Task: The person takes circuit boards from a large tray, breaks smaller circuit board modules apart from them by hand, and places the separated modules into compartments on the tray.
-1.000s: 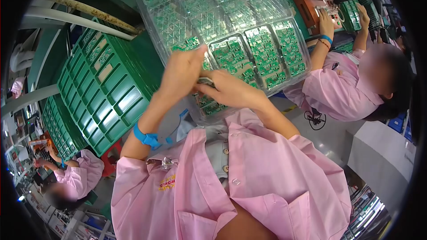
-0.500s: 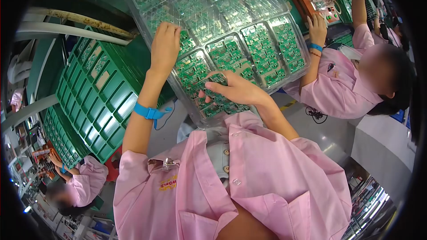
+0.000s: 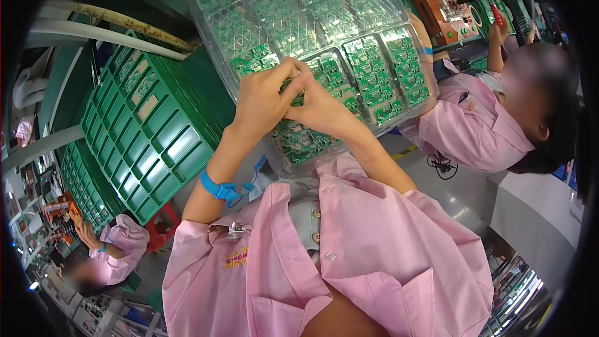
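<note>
My left hand (image 3: 265,101) and my right hand (image 3: 321,111) meet above the near-left part of a clear plastic tray (image 3: 342,50) filled with green circuit boards (image 3: 371,75). The fingertips of both hands are pinched together. The hands largely hide whatever is between them; the right hand held a circuit board a moment ago. More boards (image 3: 302,140) lie in the tray compartment just beneath my hands. A blue wrist strap (image 3: 217,188) with a cord is around my left wrist. Clear plastic covers the boards in the tray's far half.
Left of me stand stacked green compartment trays (image 3: 159,140), some pockets holding boards. A co-worker in pink (image 3: 483,115) sits at the right by an orange-brown fixture (image 3: 440,3). Another person (image 3: 115,246) works at the lower left. A pale rail (image 3: 103,31) crosses the upper left.
My left hand has moved right and down from the tray's left side to meet my right hand, which has risen slightly. The co-worker at the right has shifted their arms.
</note>
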`<state>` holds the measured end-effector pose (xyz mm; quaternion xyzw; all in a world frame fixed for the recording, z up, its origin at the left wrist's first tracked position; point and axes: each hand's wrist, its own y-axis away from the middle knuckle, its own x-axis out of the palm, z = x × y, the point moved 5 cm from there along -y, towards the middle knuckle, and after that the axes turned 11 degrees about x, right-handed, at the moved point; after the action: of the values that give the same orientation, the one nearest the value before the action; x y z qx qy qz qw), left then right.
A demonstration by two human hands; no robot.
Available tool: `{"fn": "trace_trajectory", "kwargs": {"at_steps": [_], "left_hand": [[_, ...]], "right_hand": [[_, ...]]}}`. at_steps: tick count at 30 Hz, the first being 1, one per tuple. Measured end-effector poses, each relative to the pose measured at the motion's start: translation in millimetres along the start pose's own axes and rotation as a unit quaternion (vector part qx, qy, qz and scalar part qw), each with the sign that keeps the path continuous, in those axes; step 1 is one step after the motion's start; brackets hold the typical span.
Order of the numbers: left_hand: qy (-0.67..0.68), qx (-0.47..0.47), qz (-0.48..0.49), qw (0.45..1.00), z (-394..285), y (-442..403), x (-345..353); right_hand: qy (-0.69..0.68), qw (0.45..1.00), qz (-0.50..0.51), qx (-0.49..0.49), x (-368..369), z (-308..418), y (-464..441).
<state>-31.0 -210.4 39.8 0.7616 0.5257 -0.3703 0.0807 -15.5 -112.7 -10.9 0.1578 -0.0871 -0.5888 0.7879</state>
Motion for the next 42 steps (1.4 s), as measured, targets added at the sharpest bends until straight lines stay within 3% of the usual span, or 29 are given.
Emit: {"fn": "trace_trajectory", "kwargs": {"at_steps": [2, 6, 7, 12, 17, 21, 24, 26, 28, 29, 31, 37, 42], "left_hand": [[-0.028, 0.007, 0.024, 0.999, -0.4, -1.2, 1.5], [-0.068, -0.017, -0.104, 0.992, 8.6, -3.1, -10.4], [-0.066, -0.015, -0.103, 0.992, 8.4, -3.6, -8.7], [-0.13, 0.061, -0.183, 0.973, 0.9, -1.9, -9.7], [-0.003, -0.005, -0.145, 0.989, 21.0, 8.3, -7.2], [0.2, -0.043, -0.116, 0.972, 30.1, 13.6, -5.3], [0.116, -0.079, -0.085, 0.986, 38.1, 7.6, -14.4], [-0.097, -0.153, -0.067, 0.981, 67.0, -13.5, -32.9], [-0.257, -0.127, -0.038, 0.957, 88.1, -36.9, -35.3], [-0.256, -0.127, -0.04, 0.958, 100.2, -45.5, -30.1], [-0.321, 0.025, -0.086, 0.943, 103.3, -58.4, -17.5], [-0.329, 0.046, -0.051, 0.942, 115.1, -47.9, -1.6], [-0.352, 0.09, -0.095, 0.927, 99.5, -30.1, -10.7]], "right_hand": [[0.0, 1.0, -0.011, -0.011, -3.2, -3.0, -0.1], [0.206, 0.942, 0.166, 0.206, -10.7, 5.1, 15.8], [0.205, 0.943, 0.164, 0.206, -10.5, 12.6, 17.9], [0.034, 0.976, 0.106, 0.185, 1.3, 40.0, 26.0], [0.062, 0.984, 0.123, 0.112, 10.1, 30.7, 25.3], [0.163, 0.98, 0.113, -0.033, 16.5, 20.6, 20.2], [0.145, 0.981, 0.125, 0.019, 10.9, 19.8, 15.6], [0.13, 0.979, 0.138, 0.069, 8.1, 17.8, 13.4], [0.126, 0.979, 0.145, 0.073, 9.9, 15.0, 14.8], [0.122, 0.978, 0.152, 0.076, 10.7, 12.7, 15.6], [0.116, 0.976, 0.162, 0.084, 9.5, 9.0, 15.1], [0.074, 0.976, 0.165, 0.122, -3.3, -4.3, 15.7], [-0.011, 0.979, 0.164, 0.124, -6.4, -8.7, 13.1]]}}
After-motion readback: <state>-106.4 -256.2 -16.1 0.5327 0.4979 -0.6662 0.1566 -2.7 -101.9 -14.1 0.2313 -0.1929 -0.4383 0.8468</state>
